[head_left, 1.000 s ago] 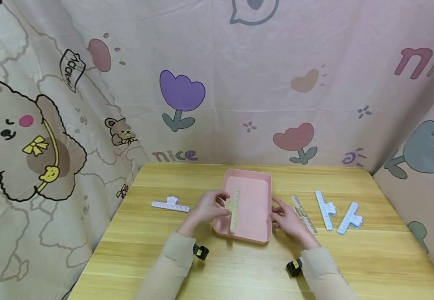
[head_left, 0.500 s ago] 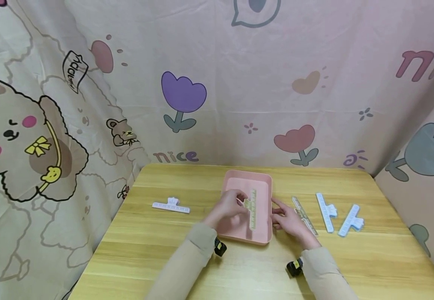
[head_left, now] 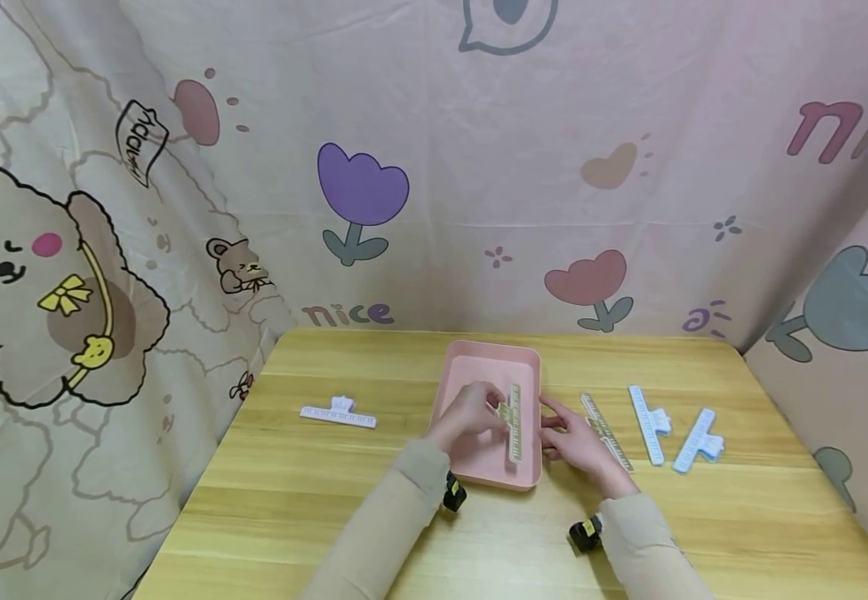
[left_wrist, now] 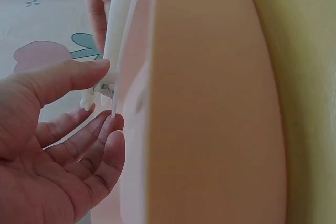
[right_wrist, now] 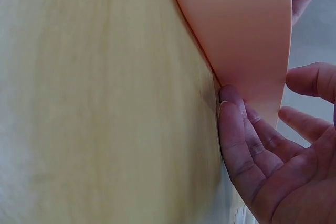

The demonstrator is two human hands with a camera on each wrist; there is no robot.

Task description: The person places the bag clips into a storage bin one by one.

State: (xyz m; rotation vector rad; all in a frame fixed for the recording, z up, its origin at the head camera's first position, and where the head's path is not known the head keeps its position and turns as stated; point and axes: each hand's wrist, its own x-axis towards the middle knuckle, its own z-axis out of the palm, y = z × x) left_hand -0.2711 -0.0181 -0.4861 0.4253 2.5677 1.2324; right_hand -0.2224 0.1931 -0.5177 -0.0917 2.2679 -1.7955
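Observation:
My left hand (head_left: pixel 469 417) pinches a cream clip (head_left: pixel 514 423) with a long piano-key bar over the right half of a pink tray (head_left: pixel 482 367). In the left wrist view the thumb presses on the clip (left_wrist: pixel 121 22), with the fingertips below it. Whether the clip touches the tray floor I cannot tell. My right hand (head_left: pixel 574 437) rests against the outside of the tray's right wall. The right wrist view shows its nearly straight fingers (right_wrist: pixel 241 145) on the tray wall (right_wrist: pixel 236 30) and its thumb at the rim.
Right of the tray, partly behind my right hand, lies a similar dark gold-toned clip (head_left: pixel 608 433). Farther right are two pale blue clips (head_left: pixel 647 429) on the wooden table (head_left: pixel 253 517). A pale lilac clip (head_left: pixel 338 417) lies to the left. Printed cloth (head_left: pixel 441 167) hangs behind.
My left hand has moved right across the tray with the cream clip, from its left side toward its right wall. My right hand has stayed at the tray's side.

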